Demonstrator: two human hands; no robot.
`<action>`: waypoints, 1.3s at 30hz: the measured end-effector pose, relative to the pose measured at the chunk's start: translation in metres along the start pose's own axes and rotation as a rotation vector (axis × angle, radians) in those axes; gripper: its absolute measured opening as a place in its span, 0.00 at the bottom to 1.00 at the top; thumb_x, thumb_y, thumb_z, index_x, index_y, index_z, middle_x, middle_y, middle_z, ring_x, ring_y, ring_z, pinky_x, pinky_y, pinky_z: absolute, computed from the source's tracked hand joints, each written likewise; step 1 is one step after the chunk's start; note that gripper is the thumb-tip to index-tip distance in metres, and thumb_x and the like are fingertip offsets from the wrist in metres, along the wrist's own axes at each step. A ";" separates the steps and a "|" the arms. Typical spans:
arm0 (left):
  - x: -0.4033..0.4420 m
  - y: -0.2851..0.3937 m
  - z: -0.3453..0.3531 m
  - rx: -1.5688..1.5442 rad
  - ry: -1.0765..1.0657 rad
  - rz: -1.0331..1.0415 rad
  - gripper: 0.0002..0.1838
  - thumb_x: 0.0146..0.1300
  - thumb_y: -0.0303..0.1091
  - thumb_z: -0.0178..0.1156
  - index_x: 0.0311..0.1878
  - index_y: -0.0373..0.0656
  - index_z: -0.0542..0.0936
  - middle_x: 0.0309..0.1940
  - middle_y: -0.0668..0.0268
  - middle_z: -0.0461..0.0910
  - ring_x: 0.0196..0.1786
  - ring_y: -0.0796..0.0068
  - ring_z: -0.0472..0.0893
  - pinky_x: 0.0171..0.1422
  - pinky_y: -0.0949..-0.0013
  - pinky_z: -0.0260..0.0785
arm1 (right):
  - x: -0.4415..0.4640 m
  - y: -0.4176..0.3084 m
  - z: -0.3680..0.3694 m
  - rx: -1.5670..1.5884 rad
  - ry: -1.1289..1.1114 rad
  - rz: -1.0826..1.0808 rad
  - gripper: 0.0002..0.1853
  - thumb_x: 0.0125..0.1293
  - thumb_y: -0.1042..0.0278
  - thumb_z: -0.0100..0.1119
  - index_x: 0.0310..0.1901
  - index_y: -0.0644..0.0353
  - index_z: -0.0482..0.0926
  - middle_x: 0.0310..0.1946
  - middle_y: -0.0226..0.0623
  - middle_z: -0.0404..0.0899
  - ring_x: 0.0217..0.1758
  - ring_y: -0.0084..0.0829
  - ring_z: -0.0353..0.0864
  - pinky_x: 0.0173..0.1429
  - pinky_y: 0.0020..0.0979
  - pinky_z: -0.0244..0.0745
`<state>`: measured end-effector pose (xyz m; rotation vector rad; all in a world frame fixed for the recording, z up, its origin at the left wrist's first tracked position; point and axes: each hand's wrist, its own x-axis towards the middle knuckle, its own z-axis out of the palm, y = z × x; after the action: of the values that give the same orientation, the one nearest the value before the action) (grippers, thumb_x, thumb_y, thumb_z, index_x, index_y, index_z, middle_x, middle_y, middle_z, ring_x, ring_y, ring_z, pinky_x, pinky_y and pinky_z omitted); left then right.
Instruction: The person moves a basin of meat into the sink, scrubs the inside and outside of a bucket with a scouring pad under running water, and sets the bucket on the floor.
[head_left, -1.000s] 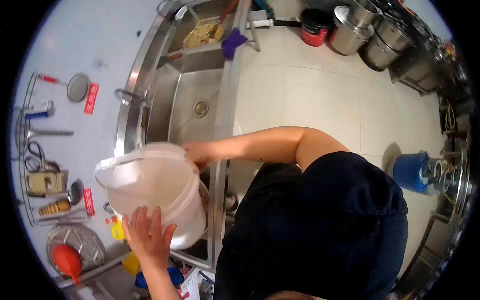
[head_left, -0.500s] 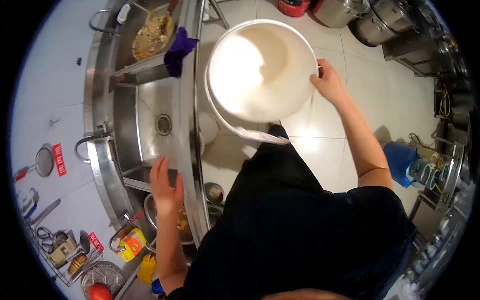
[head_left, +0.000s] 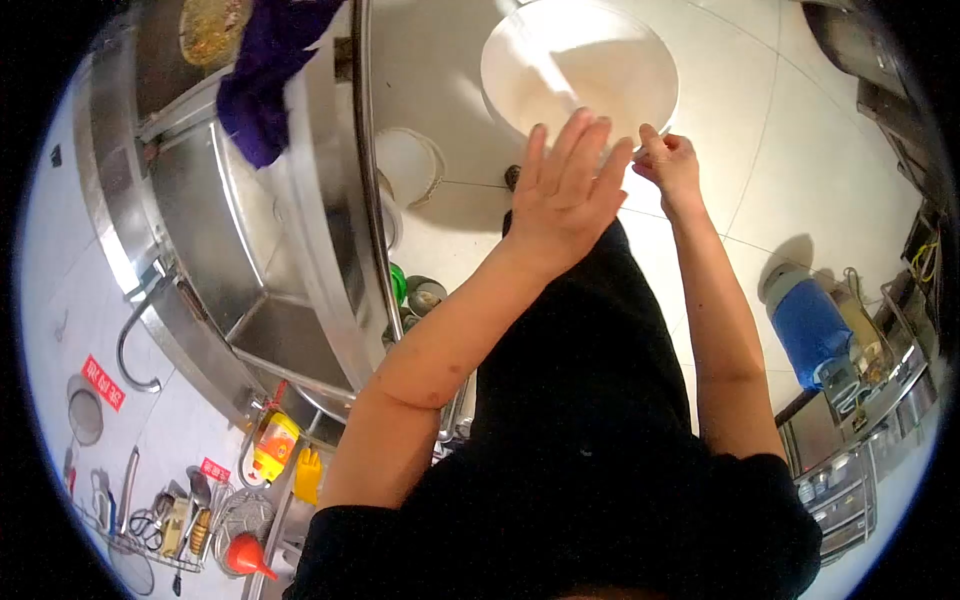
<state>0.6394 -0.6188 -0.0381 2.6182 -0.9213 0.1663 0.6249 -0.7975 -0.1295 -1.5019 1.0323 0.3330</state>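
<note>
A large white bucket (head_left: 600, 75) is ahead of me above the tiled floor, its open mouth facing up towards me. Its inside looks pale, with no contents I can make out. My right hand (head_left: 668, 170) grips the bucket at its near right rim, fingers closed. In front of the near rim is my left hand (head_left: 575, 190), open with fingers stretched out and back upward. Whether its fingertips touch the bucket I cannot tell. Part of the near rim is hidden behind that hand.
On my left runs a steel sink (head_left: 190, 210) with a purple cloth (head_left: 262, 85) over its edge. A smaller white bucket (head_left: 405, 165) stands on the floor beside it. To the right stands a blue cylinder (head_left: 812, 330). A yellow-labelled bottle (head_left: 274, 447) hangs lower left.
My left hand has moved from beside the sink to the bucket's near rim. The bucket, still in my right hand, is farther forward and appears smaller. The view has shifted.
</note>
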 end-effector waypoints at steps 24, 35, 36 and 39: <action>-0.092 -0.274 0.340 -1.516 0.882 -1.689 0.36 0.66 0.59 0.49 0.68 0.43 0.60 0.69 0.58 0.59 0.69 0.58 0.60 0.70 0.52 0.56 | 0.139 0.112 0.055 -0.212 -0.234 -0.171 0.15 0.67 0.74 0.52 0.55 0.61 0.70 0.53 0.39 0.71 0.49 0.30 0.76 0.53 0.31 0.74; -0.213 -0.391 0.464 -1.565 1.474 -1.495 0.41 0.65 0.69 0.29 0.73 0.49 0.51 0.75 0.63 0.47 0.75 0.54 0.49 0.76 0.48 0.42 | 0.177 0.147 0.033 -0.303 -0.264 0.052 0.14 0.67 0.76 0.50 0.54 0.62 0.73 0.43 0.36 0.78 0.47 0.25 0.78 0.52 0.27 0.72; -0.209 -0.397 0.462 -1.454 1.235 -1.778 0.41 0.66 0.68 0.31 0.73 0.49 0.51 0.74 0.63 0.47 0.74 0.54 0.50 0.75 0.48 0.43 | 0.179 0.147 0.032 -0.319 -0.272 0.051 0.14 0.67 0.76 0.50 0.54 0.62 0.73 0.44 0.36 0.78 0.48 0.25 0.77 0.53 0.27 0.72; -0.228 -0.401 0.445 -1.092 0.623 -2.194 0.39 0.66 0.64 0.38 0.72 0.45 0.54 0.74 0.62 0.49 0.72 0.54 0.54 0.72 0.48 0.49 | 0.176 0.147 0.033 -0.305 -0.295 0.050 0.14 0.67 0.76 0.51 0.54 0.61 0.73 0.45 0.37 0.78 0.48 0.25 0.77 0.53 0.26 0.72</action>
<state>0.7090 -0.3611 -0.6207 1.0868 1.6166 -0.1119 0.6249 -0.8216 -0.3599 -1.6372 0.8084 0.7519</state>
